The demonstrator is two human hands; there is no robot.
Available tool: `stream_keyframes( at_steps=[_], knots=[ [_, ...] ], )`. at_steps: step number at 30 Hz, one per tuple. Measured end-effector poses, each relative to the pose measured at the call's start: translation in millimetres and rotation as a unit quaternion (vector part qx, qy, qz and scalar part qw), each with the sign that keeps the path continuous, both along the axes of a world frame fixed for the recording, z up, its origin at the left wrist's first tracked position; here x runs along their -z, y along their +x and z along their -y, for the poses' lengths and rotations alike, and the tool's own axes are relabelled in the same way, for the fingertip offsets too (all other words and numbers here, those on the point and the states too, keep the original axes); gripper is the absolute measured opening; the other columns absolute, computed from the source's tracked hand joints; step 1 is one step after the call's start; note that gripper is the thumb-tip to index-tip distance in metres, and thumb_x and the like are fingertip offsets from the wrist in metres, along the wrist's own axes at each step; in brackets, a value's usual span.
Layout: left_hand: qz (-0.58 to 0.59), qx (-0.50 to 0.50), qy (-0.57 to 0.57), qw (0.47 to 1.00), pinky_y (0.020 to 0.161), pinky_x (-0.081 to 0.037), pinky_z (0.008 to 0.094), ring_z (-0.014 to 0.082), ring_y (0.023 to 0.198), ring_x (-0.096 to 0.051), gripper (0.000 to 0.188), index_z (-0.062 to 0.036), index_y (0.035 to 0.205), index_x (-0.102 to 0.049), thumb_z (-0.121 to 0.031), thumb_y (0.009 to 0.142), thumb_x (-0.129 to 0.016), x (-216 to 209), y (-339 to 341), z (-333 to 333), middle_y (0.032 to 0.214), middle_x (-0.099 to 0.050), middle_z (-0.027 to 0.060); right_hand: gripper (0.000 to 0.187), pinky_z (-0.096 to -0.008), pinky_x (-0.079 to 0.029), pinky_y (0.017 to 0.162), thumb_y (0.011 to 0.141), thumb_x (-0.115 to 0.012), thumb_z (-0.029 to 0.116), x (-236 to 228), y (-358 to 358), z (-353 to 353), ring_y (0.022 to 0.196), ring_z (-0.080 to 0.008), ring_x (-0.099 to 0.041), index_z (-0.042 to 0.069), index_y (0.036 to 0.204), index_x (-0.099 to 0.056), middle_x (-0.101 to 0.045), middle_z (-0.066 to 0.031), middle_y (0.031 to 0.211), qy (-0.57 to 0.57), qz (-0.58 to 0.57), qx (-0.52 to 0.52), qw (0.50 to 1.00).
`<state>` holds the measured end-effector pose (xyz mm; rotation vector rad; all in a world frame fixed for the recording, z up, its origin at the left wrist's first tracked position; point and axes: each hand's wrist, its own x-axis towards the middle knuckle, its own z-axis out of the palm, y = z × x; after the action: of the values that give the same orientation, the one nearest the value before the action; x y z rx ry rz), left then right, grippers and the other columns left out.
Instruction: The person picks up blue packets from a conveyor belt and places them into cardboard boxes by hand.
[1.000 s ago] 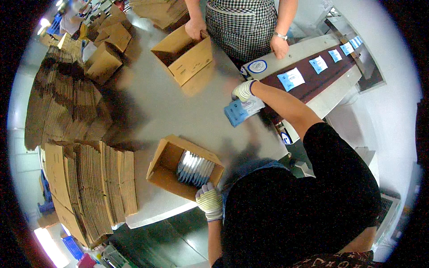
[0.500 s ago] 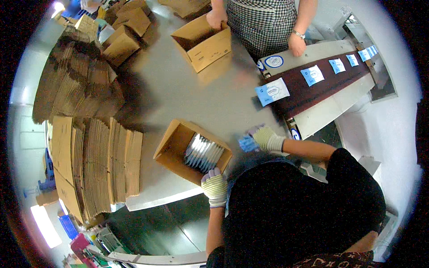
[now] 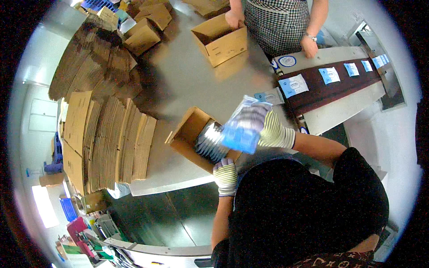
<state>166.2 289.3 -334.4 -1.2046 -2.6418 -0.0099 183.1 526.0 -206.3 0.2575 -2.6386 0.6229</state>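
My left hand (image 3: 225, 177), in a striped knit glove, grips the near rim of an open cardboard box (image 3: 190, 152) on the table. Inside the box stands a row of silvery flat packets (image 3: 208, 142). Over the box's right end, my right hand (image 3: 269, 127), gloved alike, is closed on blue-and-white packets (image 3: 241, 138); motion blurs them and I cannot tell how many. Another blue-and-white packet (image 3: 270, 96) lies at the conveyor's near end, just beyond my right hand.
A dark conveyor belt (image 3: 315, 93) at the right carries several spaced packets. Across the grey table (image 3: 174, 82), a person in a checked apron (image 3: 278, 27) holds a second open box (image 3: 228, 48). Stacks of flattened cardboard (image 3: 107, 138) line the left side.
My right hand has moved left from the tabletop, bringing the packets up over the box. My left hand stays at the box rim. A packet has come off the belt's end.
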Motion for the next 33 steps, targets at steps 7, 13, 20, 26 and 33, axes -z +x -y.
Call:
stream_keyframes(
  at_steps=[7, 13, 20, 26, 33],
  knots=[
    [0.029, 0.056, 0.041, 0.997, 0.065, -0.044, 0.0356, 0.0201, 0.07, -0.055, 0.018, -0.0111, 0.077, -0.057, -0.027, 0.081, -0.052, -11, 1, 16, 0.079, -0.056, 0.0072, 0.031, -0.0432, -0.036, 0.096, 0.08, -0.053, 0.023, 12, 5, 67, 0.111, -0.0207, -0.051, 0.02, 0.111, -0.056, -0.055, -0.0026, 0.118, 0.084, -0.241, -0.249, 0.934],
    [0.25, -0.081, 0.202, 0.943, 0.064, -0.044, 0.0355, 0.0206, 0.072, -0.055, 0.015, -0.0102, 0.082, -0.058, -0.022, 0.082, -0.048, -8, 3, 2, 0.081, -0.058, 0.0087, 0.033, -0.0447, -0.035, 0.096, 0.074, -0.055, 0.019, 26, -30, 74, 0.115, -0.023, -0.047, 0.018, 0.108, -0.056, -0.054, -0.0033, 0.119, 0.063, -0.151, -0.287, 0.944],
    [0.033, 0.025, -0.045, 0.998, 0.069, -0.041, 0.0356, 0.0194, 0.076, -0.053, 0.014, -0.0123, 0.088, -0.051, -0.022, 0.078, -0.048, -1, 14, 11, 0.082, -0.051, 0.0043, 0.032, -0.0403, -0.04, 0.088, 0.084, -0.044, 0.017, 64, -136, 109, 0.103, -0.0239, -0.053, 0.01, 0.115, -0.05, -0.057, -0.0077, 0.108, 0.289, 0.096, -0.053, 0.951],
    [0.042, -0.016, 0.012, 0.999, 0.071, -0.04, 0.0352, 0.0191, 0.075, -0.053, 0.012, -0.0135, 0.086, -0.051, -0.019, 0.076, -0.049, -12, -5, 25, 0.08, -0.051, 0.0042, 0.046, -0.0445, -0.037, 0.096, 0.078, -0.058, 0.03, 32, -112, 112, 0.107, -0.0293, -0.051, 0.004, 0.114, -0.05, -0.053, -0.0123, 0.114, 0.157, 0.171, -0.149, 0.961],
    [0.117, 0.084, 0.047, 0.988, 0.074, -0.04, 0.0357, 0.0212, 0.076, -0.053, 0.026, -0.0134, 0.092, -0.054, -0.023, 0.069, -0.057, -30, -40, 32, 0.078, -0.053, 0.0031, 0.029, -0.0386, -0.049, 0.066, 0.071, -0.061, 0.032, 78, -18, 82, 0.078, -0.0271, -0.061, 0.009, 0.087, -0.058, -0.061, -0.0085, 0.082, 0.192, 0.136, -0.214, 0.948]
  ],
)
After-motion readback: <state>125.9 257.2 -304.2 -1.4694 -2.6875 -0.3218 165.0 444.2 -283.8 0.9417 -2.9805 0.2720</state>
